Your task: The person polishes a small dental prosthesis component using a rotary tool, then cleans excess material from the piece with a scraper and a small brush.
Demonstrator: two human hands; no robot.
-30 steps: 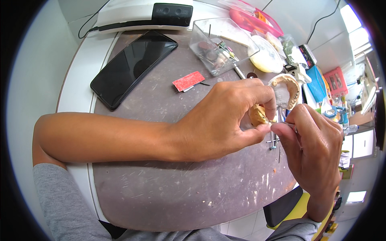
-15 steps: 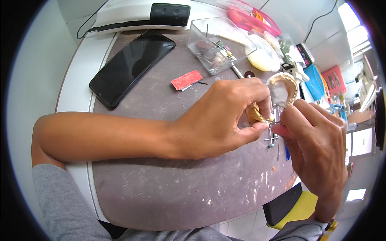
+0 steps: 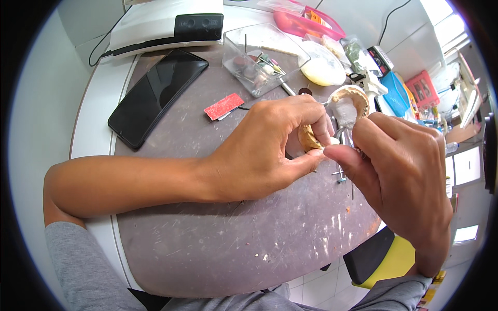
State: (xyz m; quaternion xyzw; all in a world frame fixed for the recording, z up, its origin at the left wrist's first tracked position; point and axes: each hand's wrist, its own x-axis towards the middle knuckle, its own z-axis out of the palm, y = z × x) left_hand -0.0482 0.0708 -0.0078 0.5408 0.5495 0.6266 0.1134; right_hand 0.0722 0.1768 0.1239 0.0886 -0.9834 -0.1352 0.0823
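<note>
My left hand (image 3: pixel 270 142) is closed around a tan dental cast piece (image 3: pixel 307 136), gripping it between thumb and fingers. Much of the piece is hidden by those fingers. Against its right end my right hand (image 3: pixel 399 171) is pinched, the thumb tip meeting the left fingertips. What the right fingers hold is hidden. A small whitish bit (image 3: pixel 334 141) shows between the two hands. Just beyond them lies a horseshoe-shaped dental cast (image 3: pixel 358 94) in cream and white. Thin metal instruments (image 3: pixel 340 175) lie on the table beneath the hands.
A black phone (image 3: pixel 158 98) and a red block (image 3: pixel 224 107) lie at left. Behind are a clear box (image 3: pixel 249 78) of rotary bits, a round tub (image 3: pixel 322 67), a pink basket (image 3: pixel 332 27) and a white device (image 3: pixel 166 26). A yellow and black seat (image 3: pixel 386 259) stands beyond the table edge.
The view has shifted slightly. My right hand has moved closer to the left, its thumb now at the cast piece. A thin metal tip seen between the hands before is hidden now.
</note>
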